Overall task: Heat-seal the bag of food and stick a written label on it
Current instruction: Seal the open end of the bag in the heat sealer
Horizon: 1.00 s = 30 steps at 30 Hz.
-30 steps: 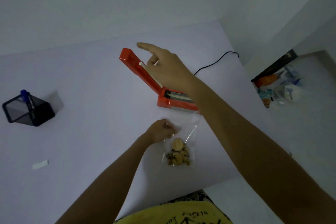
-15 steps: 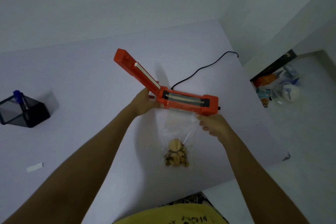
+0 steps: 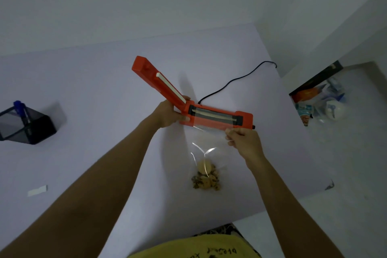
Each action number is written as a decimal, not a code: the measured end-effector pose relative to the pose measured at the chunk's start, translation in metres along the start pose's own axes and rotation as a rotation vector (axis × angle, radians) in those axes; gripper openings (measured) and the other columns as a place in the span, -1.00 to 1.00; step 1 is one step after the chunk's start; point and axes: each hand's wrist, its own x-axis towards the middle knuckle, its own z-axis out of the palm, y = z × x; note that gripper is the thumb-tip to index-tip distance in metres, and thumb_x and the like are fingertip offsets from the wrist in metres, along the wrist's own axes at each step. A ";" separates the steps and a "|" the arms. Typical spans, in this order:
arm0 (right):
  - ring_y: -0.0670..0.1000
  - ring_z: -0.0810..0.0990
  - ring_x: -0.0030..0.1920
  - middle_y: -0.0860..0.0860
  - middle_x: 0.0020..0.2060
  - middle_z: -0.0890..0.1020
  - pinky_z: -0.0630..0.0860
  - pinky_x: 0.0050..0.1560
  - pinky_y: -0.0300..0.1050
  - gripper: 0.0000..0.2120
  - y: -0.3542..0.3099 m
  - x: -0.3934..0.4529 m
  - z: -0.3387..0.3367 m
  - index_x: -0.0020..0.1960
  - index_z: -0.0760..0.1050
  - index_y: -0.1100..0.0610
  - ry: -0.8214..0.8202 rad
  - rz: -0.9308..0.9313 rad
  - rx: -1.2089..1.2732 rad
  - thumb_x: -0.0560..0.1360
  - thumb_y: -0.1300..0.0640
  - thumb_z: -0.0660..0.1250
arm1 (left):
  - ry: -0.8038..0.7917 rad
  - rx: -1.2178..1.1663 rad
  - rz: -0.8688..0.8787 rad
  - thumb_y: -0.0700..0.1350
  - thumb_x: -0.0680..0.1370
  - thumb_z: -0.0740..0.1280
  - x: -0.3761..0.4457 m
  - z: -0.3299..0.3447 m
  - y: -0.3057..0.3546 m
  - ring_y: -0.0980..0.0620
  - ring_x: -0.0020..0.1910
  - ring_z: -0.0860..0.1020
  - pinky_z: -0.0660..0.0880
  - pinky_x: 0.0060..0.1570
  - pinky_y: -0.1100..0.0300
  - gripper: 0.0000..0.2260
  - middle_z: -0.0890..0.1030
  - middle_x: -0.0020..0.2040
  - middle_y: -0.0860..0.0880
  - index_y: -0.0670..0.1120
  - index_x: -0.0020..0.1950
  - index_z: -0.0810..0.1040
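1. Now the clear plastic bag of biscuits (image 3: 206,165) lies mid-table, its mouth over the open orange heat sealer (image 3: 217,118).
2. Right hand (image 3: 244,142) pinches the bag's top corner.
3. Left hand (image 3: 168,114) grips the sealer's hinge end.
4. White paper label (image 3: 37,190) lies near the white table's (image 3: 94,81) left edge.

Black wire pen holder (image 3: 27,124) at the table's (image 3: 83,90) left; clutter (image 3: 318,102) on the floor, right.

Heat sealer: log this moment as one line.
heat sealer: lid open | bag: mouth across sealing strip | left hand: at hinge | right hand: pinching bag corner
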 end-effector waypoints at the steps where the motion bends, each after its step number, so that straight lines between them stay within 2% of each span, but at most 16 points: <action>1: -0.03 0.63 -0.28 0.05 -0.23 0.68 0.58 -0.04 -0.10 -0.88 -0.002 -0.001 0.001 -0.17 0.63 0.14 0.011 -0.014 -0.007 0.50 0.12 0.38 | 0.002 -0.001 -0.005 -0.20 0.46 0.45 0.000 0.000 0.001 -0.16 0.27 0.46 0.50 0.21 -0.14 -0.48 0.48 0.30 -0.10 -0.03 0.38 0.39; 4: -0.04 0.62 -0.28 0.04 -0.23 0.68 0.55 -0.13 -0.19 -0.84 -0.010 -0.004 0.002 -0.13 0.64 0.19 0.049 -0.075 -0.054 0.51 0.11 0.37 | 0.004 0.020 -0.003 -0.20 0.44 0.46 0.000 -0.001 0.002 -0.15 0.28 0.44 0.47 0.24 -0.15 -0.47 0.48 0.31 -0.10 -0.04 0.37 0.39; 7: -0.06 0.61 -0.30 0.02 -0.25 0.67 0.43 -0.28 -0.31 -0.83 -0.019 -0.008 0.004 -0.11 0.64 0.19 0.071 -0.121 -0.102 0.52 0.10 0.36 | 0.010 0.032 0.011 -0.20 0.43 0.47 -0.001 -0.001 0.003 -0.15 0.27 0.45 0.46 0.24 -0.16 -0.47 0.49 0.30 -0.11 -0.05 0.36 0.40; 10: -0.02 0.62 -0.28 0.05 -0.26 0.67 0.41 -0.31 -0.31 -0.82 -0.025 -0.011 0.007 -0.13 0.63 0.21 0.081 -0.147 -0.120 0.51 0.10 0.36 | 0.019 0.034 0.009 -0.21 0.43 0.47 -0.001 -0.001 0.002 -0.15 0.28 0.45 0.46 0.25 -0.15 -0.48 0.48 0.31 -0.10 -0.03 0.36 0.40; 13: 0.05 0.65 -0.25 0.12 -0.26 0.67 0.47 -0.29 -0.28 -0.81 -0.029 -0.014 0.009 -0.18 0.63 0.22 0.084 -0.180 -0.143 0.51 0.12 0.37 | 0.025 0.024 0.013 -0.21 0.42 0.48 0.000 -0.001 0.002 -0.14 0.28 0.45 0.45 0.27 -0.16 -0.47 0.49 0.30 -0.10 -0.04 0.35 0.41; 18: -0.14 0.58 -0.36 0.03 -0.36 0.62 0.41 -0.42 -0.49 -0.80 -0.037 -0.022 0.011 -0.20 0.61 0.25 0.064 -0.215 -0.139 0.53 0.16 0.34 | 0.017 0.029 0.014 -0.20 0.40 0.50 0.002 -0.002 -0.001 -0.14 0.29 0.45 0.43 0.29 -0.13 -0.45 0.50 0.30 -0.09 -0.03 0.34 0.42; 23: -0.18 0.60 -0.38 -0.09 -0.41 0.59 0.43 -0.39 -0.46 -0.82 -0.042 -0.029 0.012 -0.23 0.60 0.14 0.052 -0.231 -0.126 0.53 0.14 0.34 | 0.011 0.047 0.010 -0.18 0.40 0.51 0.004 -0.002 -0.003 -0.12 0.30 0.43 0.39 0.32 -0.03 -0.43 0.48 0.31 -0.08 -0.03 0.36 0.40; 26: -0.13 0.64 -0.34 -0.08 -0.40 0.61 0.53 -0.28 -0.34 -0.82 -0.044 -0.033 0.012 -0.24 0.60 0.15 0.039 -0.229 -0.095 0.52 0.13 0.36 | 0.009 0.050 0.005 -0.16 0.38 0.52 0.005 -0.002 -0.005 -0.11 0.31 0.43 0.38 0.32 -0.01 -0.41 0.48 0.31 -0.07 -0.02 0.37 0.40; 30: -0.20 0.62 -0.39 -0.04 -0.38 0.63 0.56 -0.27 -0.35 -0.83 -0.047 -0.037 0.011 -0.21 0.62 0.21 0.037 -0.231 -0.033 0.51 0.15 0.38 | 0.008 0.043 -0.004 -0.15 0.38 0.52 0.006 -0.002 -0.005 -0.12 0.32 0.42 0.37 0.35 -0.04 -0.40 0.47 0.32 -0.08 -0.03 0.38 0.40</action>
